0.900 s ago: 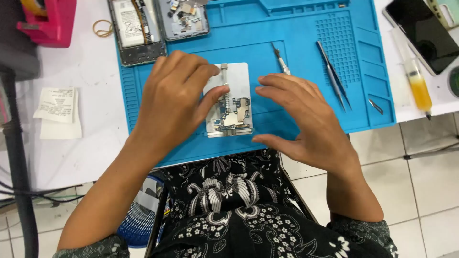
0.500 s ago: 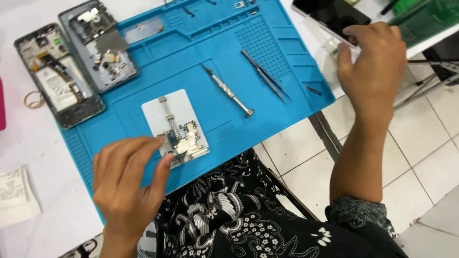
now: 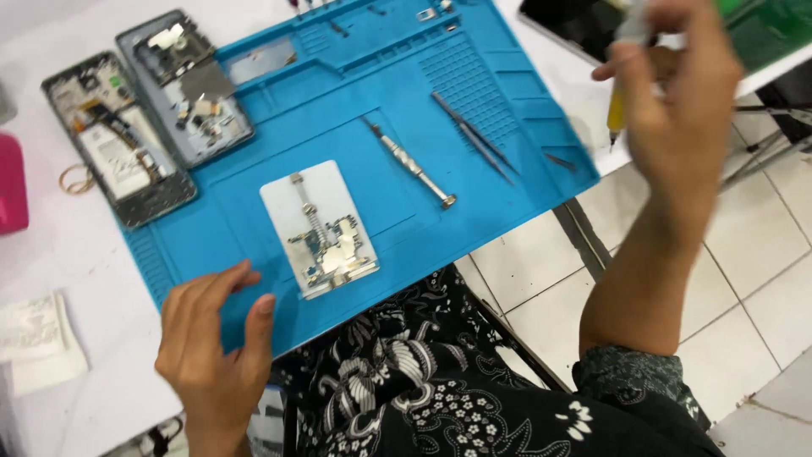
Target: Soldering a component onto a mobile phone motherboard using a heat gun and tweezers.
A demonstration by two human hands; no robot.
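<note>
Presently, at the bench:

Right hand (image 3: 677,101): raised above the mat's far right corner, fingers closed around a yellow syringe-like applicator (image 3: 618,106); its tip points down, clear of every surface. The hand is blurred, so the exact grip cannot be told.

Left hand (image 3: 216,338): flat and spread, palm down on the near left edge of the blue work mat (image 3: 474,76); holds nothing. It lies just beside the board holder, seemingly to steady the mat.

Board holder (image 3: 317,224): pale rectangular plate near the mat's middle, a small circuit board (image 3: 330,254) clamped at its near end by a sprung rail, apparently to keep the board fixed for work.

Screwdriver (image 3: 410,165): lying loose on the mat, right of the holder, within reach.

Tweezers (image 3: 474,135): on the mat, just beyond the screwdriver, roughly parallel to it.

Opened phone body (image 3: 118,140): off the mat's far left edge, face up; battery and internals exposed.

Grey phone frame (image 3: 186,85): on the mat's far left corner, touching the phone body; serves as a tray holding small loose parts and a metal shield.

Mat compartments, far edge: shallow moulded wells with a few tiny parts, too small to identify.

Folded paper (image 3: 38,338): on the white table, left of the left hand.
</note>
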